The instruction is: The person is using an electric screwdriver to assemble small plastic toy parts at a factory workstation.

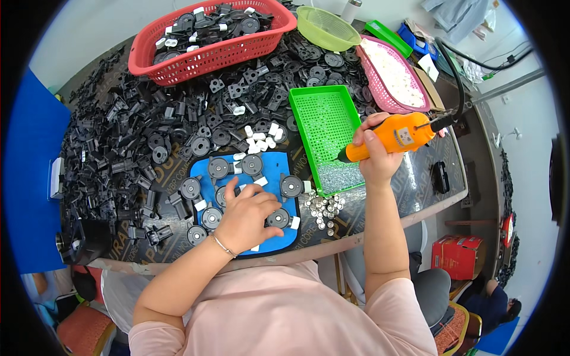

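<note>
My right hand [377, 155] is wrapped round an orange electric screwdriver [395, 135], whose dark tip points left over a green perforated tray [300, 123]. Small silver screws [337, 177] lie in the near end of that tray. Over a blue mat [279, 161], my left hand [246, 218] is spread, its fingers apart among black round wheel-like parts. One such black disc part [221, 196] sits by its outer fingers, partly covered; another [278, 218] lies beside the thumb. Several more discs with white tabs [292, 186] rest around the mat.
Black plastic parts [130, 136] are heaped across the left and back of the table. Behind stand a red basket [214, 59], a yellow-green colander [326, 29] and a pink basket [371, 74] of white pieces. Small metal cylinders [323, 209] and white pieces [260, 137] lie near the mat.
</note>
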`<state>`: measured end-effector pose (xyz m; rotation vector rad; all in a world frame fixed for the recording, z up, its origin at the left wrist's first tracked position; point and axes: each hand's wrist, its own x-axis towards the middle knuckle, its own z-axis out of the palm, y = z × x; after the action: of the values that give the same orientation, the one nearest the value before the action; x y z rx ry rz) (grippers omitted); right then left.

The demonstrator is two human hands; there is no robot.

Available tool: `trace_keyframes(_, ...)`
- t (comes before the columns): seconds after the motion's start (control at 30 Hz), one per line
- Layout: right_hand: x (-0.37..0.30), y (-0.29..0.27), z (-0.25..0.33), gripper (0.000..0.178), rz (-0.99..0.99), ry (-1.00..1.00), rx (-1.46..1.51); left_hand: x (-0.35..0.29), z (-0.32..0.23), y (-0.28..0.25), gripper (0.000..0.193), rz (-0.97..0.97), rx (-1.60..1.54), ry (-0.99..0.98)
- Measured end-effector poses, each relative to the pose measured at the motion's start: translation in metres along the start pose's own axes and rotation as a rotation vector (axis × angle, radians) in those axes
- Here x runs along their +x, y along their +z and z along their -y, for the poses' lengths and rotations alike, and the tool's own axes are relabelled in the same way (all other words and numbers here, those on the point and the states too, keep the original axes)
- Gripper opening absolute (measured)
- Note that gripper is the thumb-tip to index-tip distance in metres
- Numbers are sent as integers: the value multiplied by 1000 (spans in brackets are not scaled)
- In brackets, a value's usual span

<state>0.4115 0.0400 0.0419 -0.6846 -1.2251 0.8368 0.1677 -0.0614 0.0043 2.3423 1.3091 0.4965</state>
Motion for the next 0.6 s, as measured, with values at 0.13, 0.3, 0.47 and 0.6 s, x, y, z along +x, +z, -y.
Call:
trace_keyframes(0.13,-1,-1,0,19,31,32,6,0,1,1,45,-8,1,8)
trace_keyframes(0.3,1,0,-1,20,24,31,-19,-2,2,2,46,-6,-3,8)
trace_keyframes(0.47,-7,19,37,20,77,-35,201,-3,2,3,46,-23,-6,18)
trace_keyframes(0.6,-36,58,62,24,350,95,290,-4,3,3,46,-19,-16,5)
